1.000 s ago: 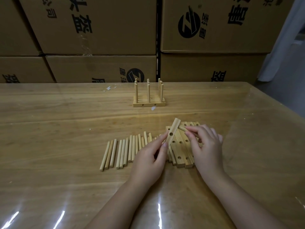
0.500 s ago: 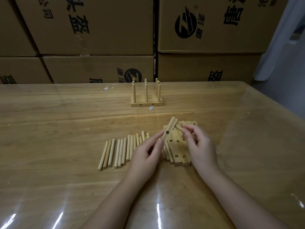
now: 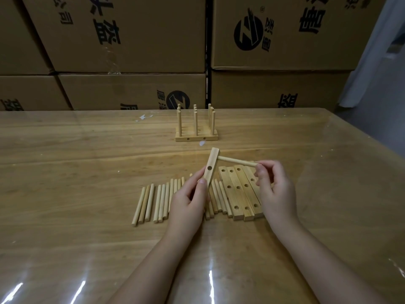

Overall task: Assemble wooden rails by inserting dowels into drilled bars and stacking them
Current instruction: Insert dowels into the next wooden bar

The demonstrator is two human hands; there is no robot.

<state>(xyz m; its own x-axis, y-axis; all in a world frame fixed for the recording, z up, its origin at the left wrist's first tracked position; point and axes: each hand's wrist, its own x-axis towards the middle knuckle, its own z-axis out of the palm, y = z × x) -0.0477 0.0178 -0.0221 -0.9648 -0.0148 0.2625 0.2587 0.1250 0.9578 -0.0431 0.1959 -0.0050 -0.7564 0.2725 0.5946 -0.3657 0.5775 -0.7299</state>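
Head view: left hand (image 3: 188, 202) pinches the lower half of a drilled bar (image 3: 210, 166), held tilted above the table (image 3: 87, 172). Right hand (image 3: 276, 189) pinches one end of a dowel (image 3: 237, 161) whose other end meets the bar's upper hole; how deep it sits is unclear. Both pieces look light, stiff and smooth, so a fingertip hold nearer the joint should keep the push straight. Below lie loose dowels (image 3: 153, 202) and flat bars (image 3: 238, 191); finished rails (image 3: 196, 132) stand farther back. Behind, boxes (image 3: 131, 40) are shut, contents hidden.
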